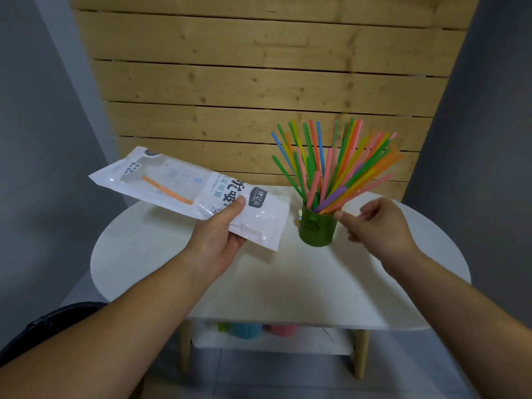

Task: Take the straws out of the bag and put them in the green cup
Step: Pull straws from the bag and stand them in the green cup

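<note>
My left hand (218, 234) grips the near end of a white plastic straw bag (190, 191), held above the table and pointing up to the left. One orange straw (168, 192) shows through its clear window. A green cup (316, 228) stands on the white table (288, 277), packed with several coloured straws (334, 159) fanning upward and to the right. Just right of the cup's rim, my right hand (377, 223) has its fingers loosely curled and apart, with nothing in it. Its fingertips are close to the lower straws.
A wooden slat panel (259, 82) rises behind the table. Grey walls stand on both sides. On the shelf under the table sit a blue object (246, 331) and a pink object (280, 329). A dark object (43, 326) lies at lower left.
</note>
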The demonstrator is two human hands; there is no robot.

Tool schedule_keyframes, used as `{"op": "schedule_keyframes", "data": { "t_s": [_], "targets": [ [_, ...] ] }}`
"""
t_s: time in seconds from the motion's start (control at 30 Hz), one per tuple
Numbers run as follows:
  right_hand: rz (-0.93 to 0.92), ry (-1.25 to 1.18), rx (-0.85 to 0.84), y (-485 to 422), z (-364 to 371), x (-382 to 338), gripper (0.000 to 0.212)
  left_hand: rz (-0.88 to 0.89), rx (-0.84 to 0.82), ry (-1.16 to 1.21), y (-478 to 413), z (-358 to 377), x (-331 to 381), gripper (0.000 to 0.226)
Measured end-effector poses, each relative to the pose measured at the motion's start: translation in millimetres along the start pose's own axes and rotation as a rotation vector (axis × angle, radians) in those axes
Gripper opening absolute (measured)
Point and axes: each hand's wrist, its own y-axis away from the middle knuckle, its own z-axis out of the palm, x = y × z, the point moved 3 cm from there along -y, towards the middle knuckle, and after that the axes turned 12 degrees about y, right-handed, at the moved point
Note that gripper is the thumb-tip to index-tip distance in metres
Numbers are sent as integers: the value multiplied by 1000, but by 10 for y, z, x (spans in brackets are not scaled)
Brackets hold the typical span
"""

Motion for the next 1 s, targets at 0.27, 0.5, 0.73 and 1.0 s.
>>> {"op": "schedule_keyframes", "data": {
  "t_s": [0.27,0.5,0.73,1.0],
  "targets": [
    [568,-900,-570,589,849,-123,78,114,-129,-207,125,105,52,36],
    [520,-1107,-636,817,1161,-258,67,203,-221,-429,178,113,131,28],
    [543,-1062,-682,822,1150,-256,61,256,-299,-532,189,130,172,33],
    [520,-1086,-679,826,1168,-287,57,297,-328,-614,204,167,104,37]
  ]
}}
